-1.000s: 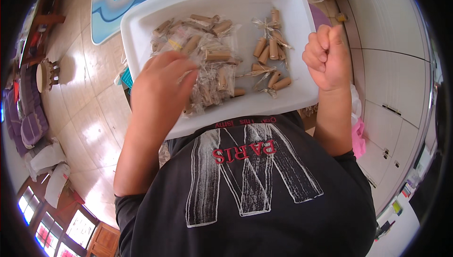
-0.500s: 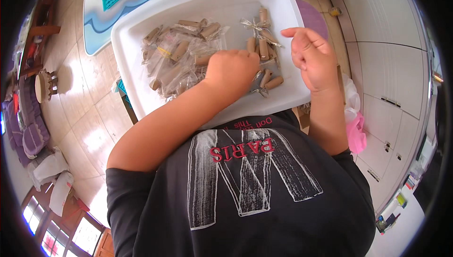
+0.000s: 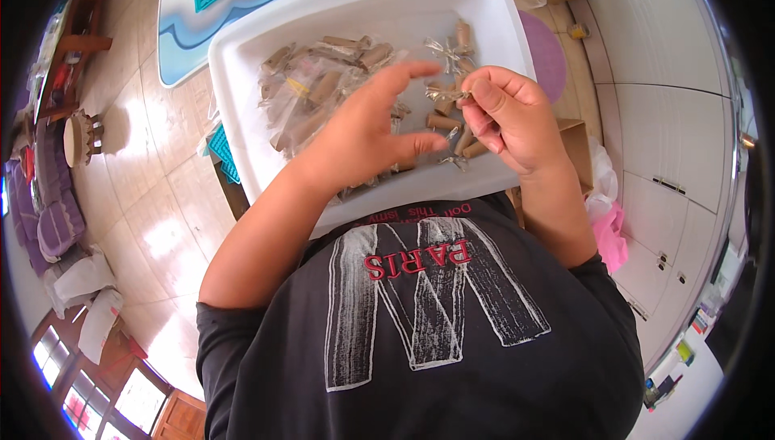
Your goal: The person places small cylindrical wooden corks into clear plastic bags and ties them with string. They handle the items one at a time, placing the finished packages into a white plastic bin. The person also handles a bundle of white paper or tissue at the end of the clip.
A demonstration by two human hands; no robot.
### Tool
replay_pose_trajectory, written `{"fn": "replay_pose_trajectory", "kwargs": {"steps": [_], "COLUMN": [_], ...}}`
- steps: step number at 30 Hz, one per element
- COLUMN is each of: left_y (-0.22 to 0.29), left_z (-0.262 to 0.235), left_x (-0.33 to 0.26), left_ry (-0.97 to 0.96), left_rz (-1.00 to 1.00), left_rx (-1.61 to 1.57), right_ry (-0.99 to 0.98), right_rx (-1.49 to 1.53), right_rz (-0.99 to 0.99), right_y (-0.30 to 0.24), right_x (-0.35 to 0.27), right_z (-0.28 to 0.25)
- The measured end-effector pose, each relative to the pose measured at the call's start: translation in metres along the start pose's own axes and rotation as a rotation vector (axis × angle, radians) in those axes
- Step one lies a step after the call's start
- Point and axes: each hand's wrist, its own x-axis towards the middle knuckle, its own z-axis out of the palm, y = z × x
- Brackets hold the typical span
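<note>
— Two hands over the white tray (image 3: 266, 52); which step is this?

— My right hand (image 3: 517, 121) pinches a small clear-wrapped piece (image 3: 446, 94) above the tray's right side. My left hand (image 3: 367, 129) hovers spread, grip wide, holding nothing.

— Next?

— Probably a fine fingertip twist on the crinkly, slippery wrapper. The brown rolls (image 3: 323, 89) below look stubby, cylindrical, matte, most in glossy film.
</note>
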Motion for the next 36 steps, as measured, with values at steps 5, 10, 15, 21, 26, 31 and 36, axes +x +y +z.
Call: {"fn": "replay_pose_trajectory", "kwargs": {"steps": [5, 10, 15, 21, 26, 31, 36], "left_y": [-0.01, -0.003, -0.002, -0.007, 0.007, 0.006, 0.009], "left_z": [0.004, 0.001, -0.008, -0.001, -0.004, -0.001, -0.004], "left_x": [-0.003, -0.009, -0.02, -0.026, -0.025, -0.035, -0.04], "left_ry": [-0.162, -0.029, 0.007, 0.068, 0.146, 0.219, 0.23], "left_rz": [-0.337, -0.486, -0.633, -0.569, -0.553, -0.46, -0.511], "left_rx": [-0.67, -0.931, -1.137, -0.982, -0.896, -0.774, -0.724], "right_ry": [0.008, 0.101, -0.038, -0.143, -0.065, -0.055, -0.027], "right_rx": [0.132, -0.004, -0.377, -0.5, -0.442, -0.428, -0.339], "right_rz": [-0.075, -0.218, -0.173, -0.126, -0.22, -0.3, -0.28], "right_y": [0.0, 0.006, 0.006, 0.01, 0.018, 0.03, 0.038], "right_x": [0.001, 0.005, -0.001, 0.0, 0.002, 0.002, 0.002], "right_z": [0.006, -0.001, 0.001, 0.015, 0.02, 0.02, 0.029]}}
